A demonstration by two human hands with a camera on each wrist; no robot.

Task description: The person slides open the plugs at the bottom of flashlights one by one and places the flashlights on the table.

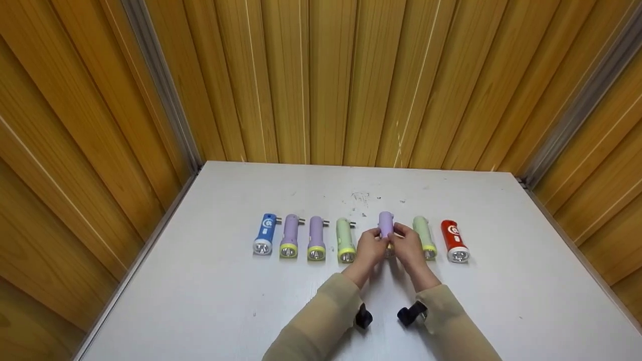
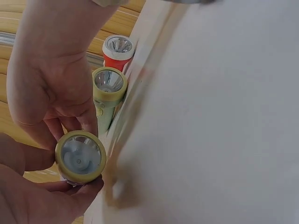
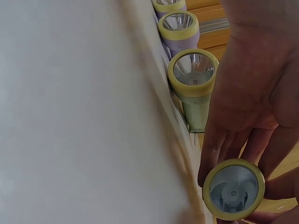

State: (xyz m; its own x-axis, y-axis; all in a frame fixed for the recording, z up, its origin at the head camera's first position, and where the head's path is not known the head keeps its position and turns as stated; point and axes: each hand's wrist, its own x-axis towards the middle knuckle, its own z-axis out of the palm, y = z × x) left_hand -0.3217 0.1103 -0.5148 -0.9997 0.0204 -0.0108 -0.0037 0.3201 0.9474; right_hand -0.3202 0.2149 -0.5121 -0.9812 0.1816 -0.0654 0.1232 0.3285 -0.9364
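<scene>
"Pinched between the fingers of the left hand (image 1: 370,246) and the right hand (image 1: 409,245) was one purple flashlight (image 1: 385,223). Both grips were narrow, closed in on its body from opposite sides."

"Where did it lie relative to the hands?"

"Directly between them, so neither could be recorded as nearer. Its long axis ran away from the person, roughly parallel to its neighbours, with the lens (image 2: 80,156) facing back toward the wearer. The far end projected clear beyond the fingers. I judged that alignment to be the controlling relation, since both sides shared the hold across that axis."

"Was it touching the table (image 1: 501,301)?"

"Not determined. The left wrist view showed a soft shadow (image 2: 126,186) beside it, which suggested a slight gap; I did not certify one."

"Neighbours?"

"Just beside the right hand lay a pale green flashlight (image 1: 423,231), then a red flashlight (image 1: 453,233). Close to the left hand lay a second green flashlight (image 1: 344,233), followed outward by a second purple flashlight (image 1: 316,230), a third purple flashlight (image 1: 290,230) and a blue flashlight (image 1: 267,230). Metal prongs (image 1: 352,224) stood out sideways from those four."

"And on the held piece?"

"None could be made out. Fingers covered part of the body, so their position went unrecorded."
</scene>
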